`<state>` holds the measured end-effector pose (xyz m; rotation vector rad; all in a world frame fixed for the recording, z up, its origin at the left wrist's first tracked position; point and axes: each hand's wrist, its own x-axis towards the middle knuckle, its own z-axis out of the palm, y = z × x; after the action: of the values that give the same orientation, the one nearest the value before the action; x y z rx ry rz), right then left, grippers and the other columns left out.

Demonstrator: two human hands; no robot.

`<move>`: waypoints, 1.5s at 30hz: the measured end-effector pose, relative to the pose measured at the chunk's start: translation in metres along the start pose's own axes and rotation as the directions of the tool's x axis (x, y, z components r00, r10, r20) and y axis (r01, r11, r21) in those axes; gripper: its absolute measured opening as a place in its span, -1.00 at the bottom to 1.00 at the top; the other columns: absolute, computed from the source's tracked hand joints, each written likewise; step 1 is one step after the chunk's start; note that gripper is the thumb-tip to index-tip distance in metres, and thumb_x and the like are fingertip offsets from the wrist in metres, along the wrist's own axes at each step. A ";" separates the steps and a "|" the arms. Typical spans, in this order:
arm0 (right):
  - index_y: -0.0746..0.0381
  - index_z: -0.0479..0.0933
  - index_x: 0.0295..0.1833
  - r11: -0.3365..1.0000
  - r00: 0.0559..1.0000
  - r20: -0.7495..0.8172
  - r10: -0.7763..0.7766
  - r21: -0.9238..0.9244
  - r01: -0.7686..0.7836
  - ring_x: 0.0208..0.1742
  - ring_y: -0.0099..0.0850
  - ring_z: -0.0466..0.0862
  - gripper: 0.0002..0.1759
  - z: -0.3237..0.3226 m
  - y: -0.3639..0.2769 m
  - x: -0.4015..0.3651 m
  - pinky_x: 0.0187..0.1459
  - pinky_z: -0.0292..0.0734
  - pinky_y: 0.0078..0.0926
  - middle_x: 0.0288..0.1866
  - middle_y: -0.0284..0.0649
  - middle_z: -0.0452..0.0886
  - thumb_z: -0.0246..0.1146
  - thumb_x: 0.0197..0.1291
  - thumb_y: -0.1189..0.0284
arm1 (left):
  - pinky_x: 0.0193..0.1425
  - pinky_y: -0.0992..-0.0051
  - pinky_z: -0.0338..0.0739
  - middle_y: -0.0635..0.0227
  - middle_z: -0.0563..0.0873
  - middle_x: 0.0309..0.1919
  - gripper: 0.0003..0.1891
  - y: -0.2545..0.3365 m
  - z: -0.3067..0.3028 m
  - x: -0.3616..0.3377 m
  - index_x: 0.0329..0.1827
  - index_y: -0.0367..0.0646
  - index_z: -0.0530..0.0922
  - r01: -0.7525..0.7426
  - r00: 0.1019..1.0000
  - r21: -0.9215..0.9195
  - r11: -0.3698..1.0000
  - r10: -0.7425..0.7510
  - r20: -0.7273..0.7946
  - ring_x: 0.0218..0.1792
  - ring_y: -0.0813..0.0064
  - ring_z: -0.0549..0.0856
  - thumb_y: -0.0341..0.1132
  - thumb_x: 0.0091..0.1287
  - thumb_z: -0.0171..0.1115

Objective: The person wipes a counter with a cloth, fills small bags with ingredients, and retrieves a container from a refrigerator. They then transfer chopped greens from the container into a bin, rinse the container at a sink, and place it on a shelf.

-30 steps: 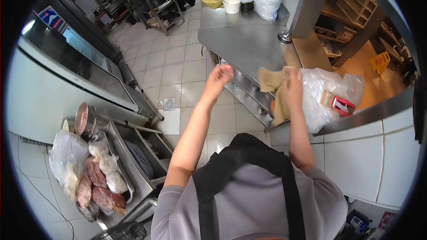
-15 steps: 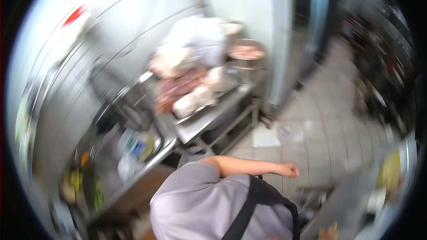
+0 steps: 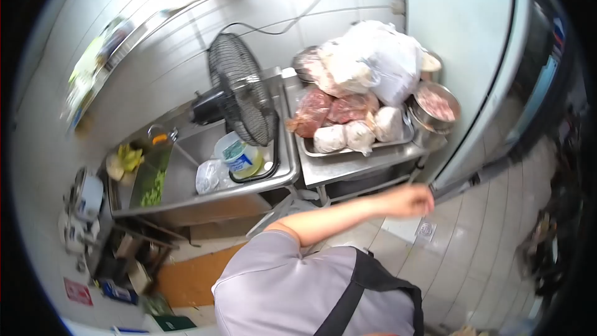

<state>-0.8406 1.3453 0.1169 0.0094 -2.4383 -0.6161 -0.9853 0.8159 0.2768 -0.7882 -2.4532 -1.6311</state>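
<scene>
My left hand (image 3: 413, 201) is at the end of my bare forearm, stretched out to the right in front of my grey shirt. Its fingers are curled into a loose fist, slightly blurred, and nothing shows in them. In the picture it lies just below the steel table (image 3: 329, 173) and beside the lower edge of a tall pale door (image 3: 472, 56). On that table a metal tray (image 3: 379, 147) holds bagged red meat (image 3: 312, 112) and white wrapped bundles (image 3: 329, 139). A metal pot (image 3: 429, 112) of pinkish meat stands beside the tray. My right hand is out of view.
A black fan (image 3: 239, 90) stands over the steel sink (image 3: 186, 143), near a plastic tub (image 3: 238, 157). Green vegetables (image 3: 152, 190) lie in the left basin. A wall shelf (image 3: 134, 43) is above. Tiled floor (image 3: 460, 242) runs to the right.
My view has swung left, so the sink, fan and meat table sit further right and look sharper. My left hand is higher in the picture, closer to the table and door.
</scene>
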 end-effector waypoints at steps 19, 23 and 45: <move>0.26 0.07 0.41 -0.152 -0.267 0.062 0.962 -0.690 -0.708 0.45 0.08 -0.03 -0.09 -0.140 -0.024 -0.167 0.40 -0.18 -0.04 0.43 0.19 0.01 0.01 0.15 -0.18 | -0.12 0.59 0.43 0.43 0.61 -0.27 -0.85 -0.023 0.376 0.201 -0.13 -0.21 0.51 0.268 0.544 -0.299 0.916 0.112 0.832 -0.21 0.64 0.56 -0.41 0.30 0.03; 0.20 0.08 0.42 -0.063 -0.164 0.128 0.978 -0.570 -0.819 0.47 0.07 -0.08 -0.08 -0.058 0.037 -0.115 0.42 -0.25 -0.03 0.44 0.19 -0.03 -0.03 0.13 -0.23 | -0.13 0.57 0.46 0.43 0.61 -0.26 -0.80 0.021 0.492 0.250 -0.13 -0.19 0.53 0.264 0.416 -0.231 0.936 0.106 0.903 -0.20 0.63 0.56 -0.30 0.29 0.06; 0.12 0.04 0.45 -0.333 -0.459 0.070 0.885 -0.594 -0.732 0.49 0.11 -0.19 -0.04 0.085 0.096 0.038 0.43 -0.30 -0.02 0.48 0.16 -0.16 0.03 0.07 -0.24 | 0.09 0.30 0.53 0.16 0.53 0.08 -0.48 0.121 0.910 0.408 0.21 -0.26 0.36 0.886 -0.012 0.016 0.464 -0.012 1.000 0.10 0.25 0.52 -0.31 0.21 0.29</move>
<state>-0.9068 1.4614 0.1203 -2.5390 -1.5631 0.0181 -1.0977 1.8036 0.1337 -1.4482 -3.0547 -3.4659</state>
